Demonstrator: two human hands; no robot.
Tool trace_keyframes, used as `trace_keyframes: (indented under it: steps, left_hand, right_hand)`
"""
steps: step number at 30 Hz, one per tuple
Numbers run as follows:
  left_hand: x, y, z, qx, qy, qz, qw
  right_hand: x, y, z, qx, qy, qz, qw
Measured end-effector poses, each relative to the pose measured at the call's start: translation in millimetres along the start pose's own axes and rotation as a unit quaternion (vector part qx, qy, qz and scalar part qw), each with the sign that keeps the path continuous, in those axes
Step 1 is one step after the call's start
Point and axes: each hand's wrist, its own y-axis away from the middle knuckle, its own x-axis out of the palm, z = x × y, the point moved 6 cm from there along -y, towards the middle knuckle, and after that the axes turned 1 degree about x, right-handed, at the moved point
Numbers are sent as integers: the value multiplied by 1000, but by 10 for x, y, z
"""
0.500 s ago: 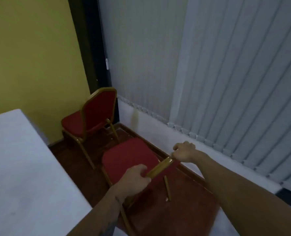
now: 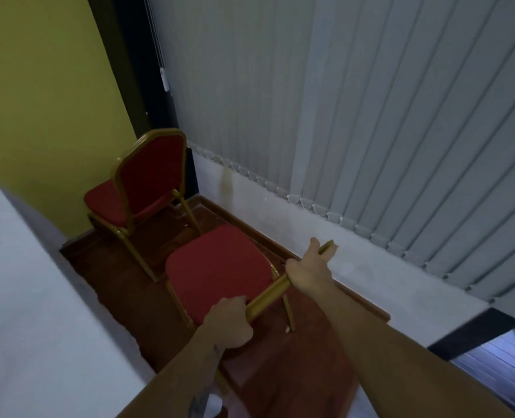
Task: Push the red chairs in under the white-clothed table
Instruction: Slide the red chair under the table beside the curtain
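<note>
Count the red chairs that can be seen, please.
2. The near chair stands beside the table, both hands on its backrest. The far chair stands near the yellow wall. Others may be out of view.

This looks like a function or meeting room in a hotel or office. Two banquet chairs, one at centre (image 2: 220, 267) and one at centre left (image 2: 147, 182), have red padding and gold metal frames. A table (image 2: 23, 297) under a white cloth fills the lower left. Grey vertical blinds (image 2: 370, 116) cover the window across the upper right, above a low white wall. The wall at upper left is yellow-green, and the floor is dark polished wood.
</note>
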Motion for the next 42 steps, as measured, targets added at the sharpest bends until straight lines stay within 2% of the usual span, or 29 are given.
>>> trace_keyframes:
  steps: [3, 6, 13, 17, 21, 26, 29, 38, 42]
  left_hand:
    - [8, -109, 17, -3, -47, -1, 999]
    - [25, -158, -29, 18, -65, 9, 998]
    - [-29, -185, 21, 25, -44, 34, 998]
    - [30, -90, 63, -4, -38, 32, 999]
    - [-59, -98, 82, -26, -21, 19, 999]
    - [-204, -239, 10, -73, -8, 2, 997]
    - [-290, -334, -65, -101, 5, -5, 995]
    - [-376, -589, -110, -220, 41, -50, 973]
    - [-517, -703, -96, -241, 73, -62, 966]
  right_hand:
    - [39, -20, -78, 69, -118, -30, 990]
    - [16, -34, -130, 95, -175, -56, 978]
    - [-39, -46, -36, 86, -181, -51, 978]
    - [43, -54, -58, 90, -205, -38, 974]
    - [100, -211, 52, 58, -215, -16, 975]
    - [138, -624, 372, -1, -191, 46, 981]
    - [179, -868, 623, -39, -169, 111, 978]
    - [500, -1377, 1173, -88, -74, 283, 952]
    - [689, -1587, 1447, -98, -62, 304, 946]
